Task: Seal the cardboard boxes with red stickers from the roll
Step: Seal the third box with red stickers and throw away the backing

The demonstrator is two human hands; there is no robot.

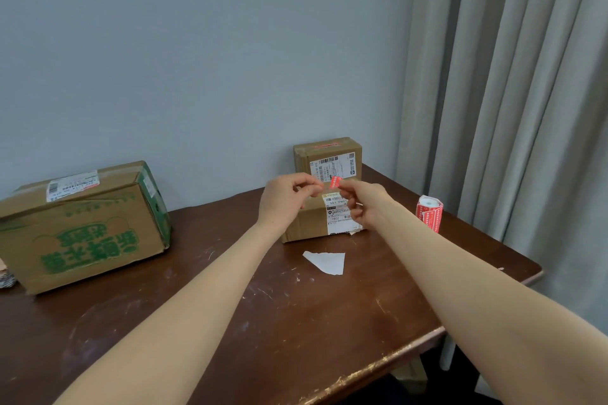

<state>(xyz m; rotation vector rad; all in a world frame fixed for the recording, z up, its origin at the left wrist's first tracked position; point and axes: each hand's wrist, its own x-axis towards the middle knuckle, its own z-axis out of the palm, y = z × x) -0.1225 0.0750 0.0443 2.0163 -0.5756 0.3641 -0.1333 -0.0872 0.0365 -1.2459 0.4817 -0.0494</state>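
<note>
Both hands are raised over the table with a small red sticker (335, 182) between them. My left hand (287, 199) pinches its left edge and my right hand (366, 204) pinches its right edge. Right behind my hands lies a small cardboard box (316, 222) with a white shipping label, partly hidden by them. A second small box (329, 158) stands behind it against the wall, with a red strip on its top. A roll of red stickers (428, 213) stands upright to the right. A large box with green print (82, 227) sits at the left.
A torn white scrap of backing paper (327, 261) lies on the dark wooden table (263, 322) in front of the small box. Grey curtains (510, 92) hang at the right, beyond the table's right edge. A blue-grey wall is behind.
</note>
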